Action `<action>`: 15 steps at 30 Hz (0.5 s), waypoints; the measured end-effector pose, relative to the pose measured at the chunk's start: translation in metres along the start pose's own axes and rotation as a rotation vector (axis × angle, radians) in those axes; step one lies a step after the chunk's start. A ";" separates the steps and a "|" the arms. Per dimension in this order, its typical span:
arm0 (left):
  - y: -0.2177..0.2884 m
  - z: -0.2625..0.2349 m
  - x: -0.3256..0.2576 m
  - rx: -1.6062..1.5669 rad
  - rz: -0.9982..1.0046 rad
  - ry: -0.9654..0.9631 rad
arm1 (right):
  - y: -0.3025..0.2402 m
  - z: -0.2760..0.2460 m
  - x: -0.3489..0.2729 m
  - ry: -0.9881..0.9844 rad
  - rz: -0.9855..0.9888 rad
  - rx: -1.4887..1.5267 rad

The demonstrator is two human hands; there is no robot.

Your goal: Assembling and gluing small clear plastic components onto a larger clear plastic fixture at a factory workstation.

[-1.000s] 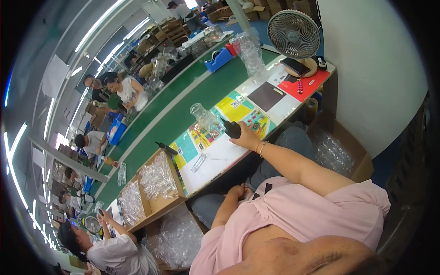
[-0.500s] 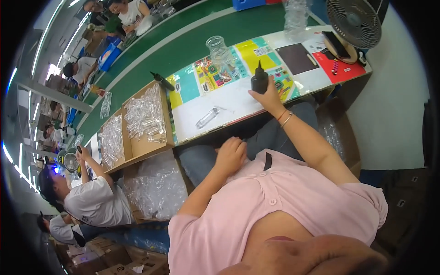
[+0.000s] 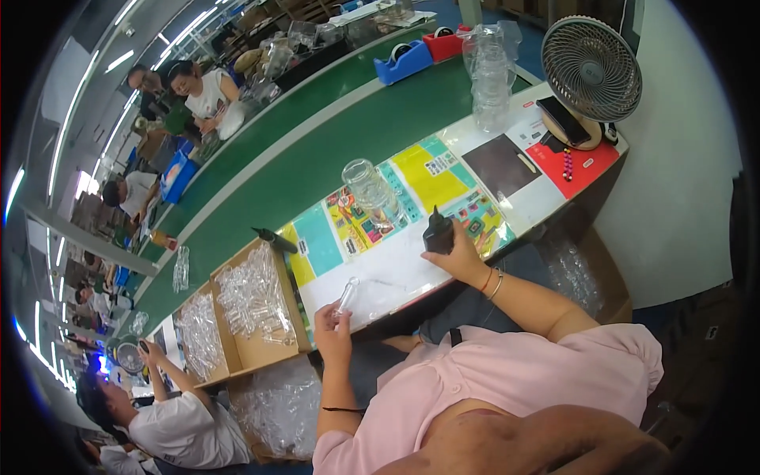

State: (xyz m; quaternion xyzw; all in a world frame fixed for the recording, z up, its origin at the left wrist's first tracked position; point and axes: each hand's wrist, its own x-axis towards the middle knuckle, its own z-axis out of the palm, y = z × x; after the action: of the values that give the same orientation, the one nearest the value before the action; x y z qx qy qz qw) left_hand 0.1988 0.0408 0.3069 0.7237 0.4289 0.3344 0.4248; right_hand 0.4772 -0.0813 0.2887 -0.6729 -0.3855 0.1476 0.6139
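Near the front edge of the bench, my left hand (image 3: 332, 323) pinches the lower end of a clear tube-like part (image 3: 347, 294). My right hand (image 3: 461, 257) is wrapped round a black squeeze bottle (image 3: 438, 233) with a pointed nozzle, held upright over the bench's front edge. Between and beyond my hands, a clear ribbed vessel (image 3: 368, 186) stands on the printed bench cover. A second black nozzle bottle (image 3: 275, 240) leans at the corner of a cardboard box (image 3: 302, 332). Clear parts (image 3: 252, 297) fill much of that divided box on my left.
A fan (image 3: 592, 71) and a phone (image 3: 563, 119) stand at the right end, beside a stack of clear plastic pieces (image 3: 491, 79). Tape dispensers (image 3: 405, 63) sit beyond the green belt (image 3: 317, 166). A co-worker (image 3: 186, 419) sits to my left. Bagged plastic (image 3: 277, 404) fills a lower box.
My left hand has risen from my lap to the bench and taken hold of the clear tube-like part. My right hand still holds the black bottle. The view has shifted.
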 end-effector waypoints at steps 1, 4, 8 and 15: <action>0.002 -0.003 0.009 0.004 0.007 -0.007 | 0.001 0.000 0.000 -0.015 -0.014 -0.007; 0.014 -0.003 0.021 -0.093 -0.092 -0.042 | 0.003 -0.002 -0.001 0.009 -0.015 0.018; 0.036 0.014 0.035 -0.423 -0.051 0.016 | 0.020 -0.003 -0.003 0.029 -0.018 0.093; 0.053 -0.005 0.065 0.090 0.146 -0.283 | 0.012 -0.005 -0.002 -0.130 0.026 0.162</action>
State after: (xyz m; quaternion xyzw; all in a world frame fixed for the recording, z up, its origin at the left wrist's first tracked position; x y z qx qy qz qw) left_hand 0.2383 0.0868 0.3644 0.8110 0.3258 0.2397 0.4228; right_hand 0.4829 -0.0858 0.2778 -0.6152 -0.4025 0.2293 0.6379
